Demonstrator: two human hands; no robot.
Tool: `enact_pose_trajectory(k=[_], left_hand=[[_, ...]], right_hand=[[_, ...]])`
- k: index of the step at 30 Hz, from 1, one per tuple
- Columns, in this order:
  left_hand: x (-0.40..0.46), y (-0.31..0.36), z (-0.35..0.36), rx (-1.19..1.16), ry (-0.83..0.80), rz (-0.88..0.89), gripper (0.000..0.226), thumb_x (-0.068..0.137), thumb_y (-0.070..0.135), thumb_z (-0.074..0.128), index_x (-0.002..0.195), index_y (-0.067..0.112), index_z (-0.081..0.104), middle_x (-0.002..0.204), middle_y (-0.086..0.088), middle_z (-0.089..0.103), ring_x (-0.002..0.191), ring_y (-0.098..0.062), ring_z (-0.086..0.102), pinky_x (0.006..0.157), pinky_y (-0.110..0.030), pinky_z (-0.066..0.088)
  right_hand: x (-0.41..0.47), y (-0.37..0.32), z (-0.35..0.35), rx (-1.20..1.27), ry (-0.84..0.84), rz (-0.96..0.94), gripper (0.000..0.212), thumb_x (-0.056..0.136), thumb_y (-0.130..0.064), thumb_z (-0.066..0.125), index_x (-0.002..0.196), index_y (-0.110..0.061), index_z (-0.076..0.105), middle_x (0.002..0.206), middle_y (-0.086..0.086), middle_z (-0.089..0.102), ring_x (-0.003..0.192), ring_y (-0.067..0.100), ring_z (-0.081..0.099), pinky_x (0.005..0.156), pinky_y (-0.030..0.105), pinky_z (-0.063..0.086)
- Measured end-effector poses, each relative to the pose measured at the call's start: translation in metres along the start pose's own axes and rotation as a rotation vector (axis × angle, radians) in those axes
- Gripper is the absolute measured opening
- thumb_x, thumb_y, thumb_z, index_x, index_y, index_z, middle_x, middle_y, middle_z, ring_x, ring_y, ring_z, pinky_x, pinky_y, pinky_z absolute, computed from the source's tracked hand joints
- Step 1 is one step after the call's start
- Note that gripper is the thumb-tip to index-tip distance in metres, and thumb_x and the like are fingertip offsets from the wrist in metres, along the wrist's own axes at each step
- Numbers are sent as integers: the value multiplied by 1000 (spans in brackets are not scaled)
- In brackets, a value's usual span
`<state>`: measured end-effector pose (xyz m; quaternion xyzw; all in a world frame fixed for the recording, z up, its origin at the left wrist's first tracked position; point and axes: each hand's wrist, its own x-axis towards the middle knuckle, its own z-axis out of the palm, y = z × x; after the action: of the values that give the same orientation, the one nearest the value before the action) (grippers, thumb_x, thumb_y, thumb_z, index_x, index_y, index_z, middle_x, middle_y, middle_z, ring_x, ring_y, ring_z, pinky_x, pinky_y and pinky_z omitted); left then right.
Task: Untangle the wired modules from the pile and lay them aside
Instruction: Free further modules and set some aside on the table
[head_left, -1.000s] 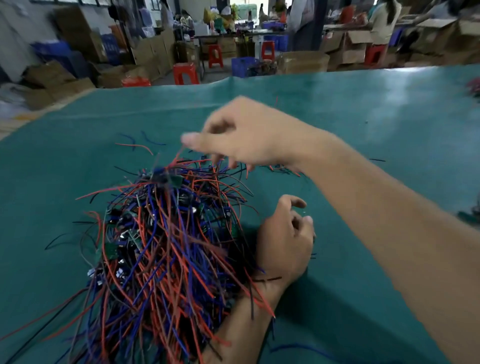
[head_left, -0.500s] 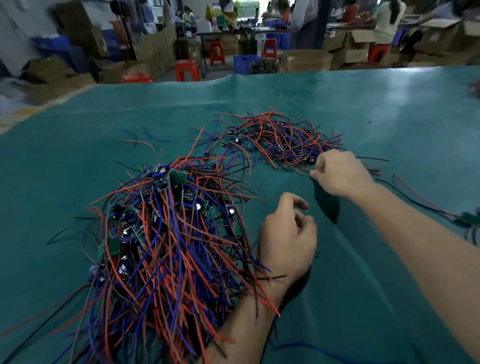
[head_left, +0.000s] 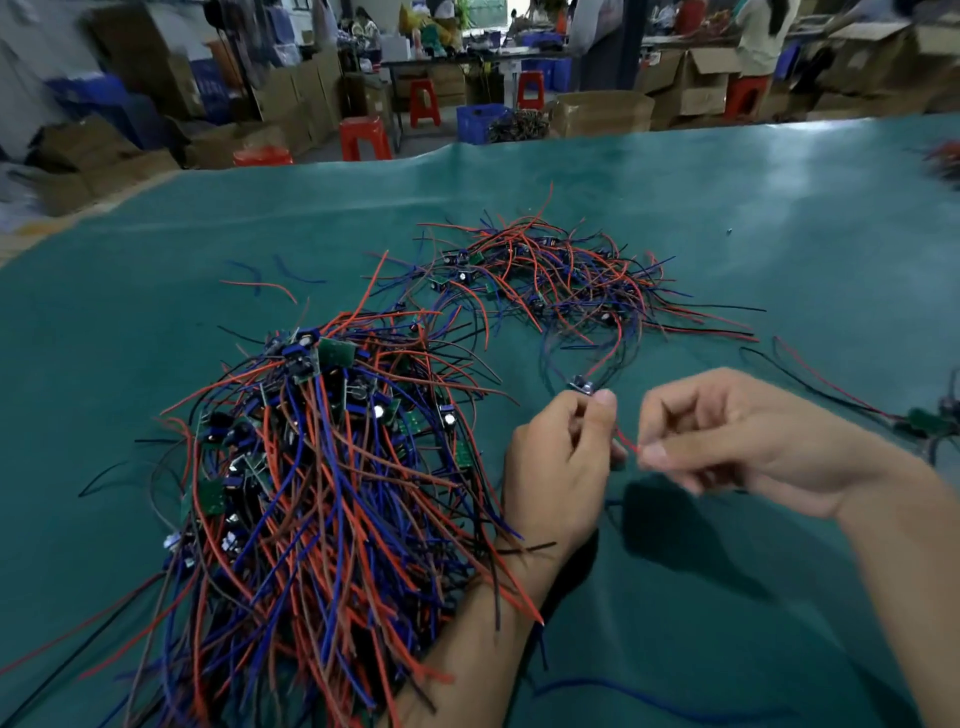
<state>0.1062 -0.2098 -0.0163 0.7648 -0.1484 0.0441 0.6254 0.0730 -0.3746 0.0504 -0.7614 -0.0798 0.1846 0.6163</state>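
Setting: a person works at a bench (head_left: 727, 218) covered in a teal sheet, in a workshop crowded with cardboard boxes (head_left: 691, 78) and red stools (head_left: 363, 137).
Main pile: a tangled pile (head_left: 311, 467) of red, blue, black and brown wires with small green circuit boards lies on the bench's near left, spilling over the left forearm.
Sorted heap: a smaller, flatter heap (head_left: 550, 275) of wired modules sits farther back, near the middle of the bench, apart from the main pile save for a few stray wires between them.
Left hand: the left hand (head_left: 561, 467) is raised just right of the pile, fingers curled, thumb and forefinger pinching a small module (head_left: 582, 385) at its top; that module's wires trail back toward the sorted heap.
Right hand: the right hand (head_left: 727, 441) is beside the left, nearly touching it, fingers curled, thumb and forefinger pinching a thin red wire (head_left: 626, 442) that runs across to the left hand.
Far right: another module (head_left: 922, 418) with red and black leads lies on the bench near the right edge of view.
Background: people stand at distant tables, blurred.
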Motion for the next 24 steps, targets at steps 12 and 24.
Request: enact_pose_trajectory(k=[12, 24], left_hand=[[1, -6, 3, -8, -50, -30, 17, 71, 22, 67, 88, 19, 69, 67, -3, 70, 51, -9, 49, 57, -29, 46], [0, -5, 3, -19, -92, 71, 21, 85, 37, 63, 87, 17, 66, 74, 0, 72, 71, -23, 69, 71, -44, 56]], right_hand=[[20, 29, -7, -378, 612, 10, 23, 84, -37, 79, 72, -18, 74, 65, 0, 72, 54, 16, 59, 50, 24, 41], [33, 20, 12, 255, 592, -67, 13, 96, -17, 66, 87, -11, 73, 87, 12, 77, 52, 13, 60, 38, 19, 34]])
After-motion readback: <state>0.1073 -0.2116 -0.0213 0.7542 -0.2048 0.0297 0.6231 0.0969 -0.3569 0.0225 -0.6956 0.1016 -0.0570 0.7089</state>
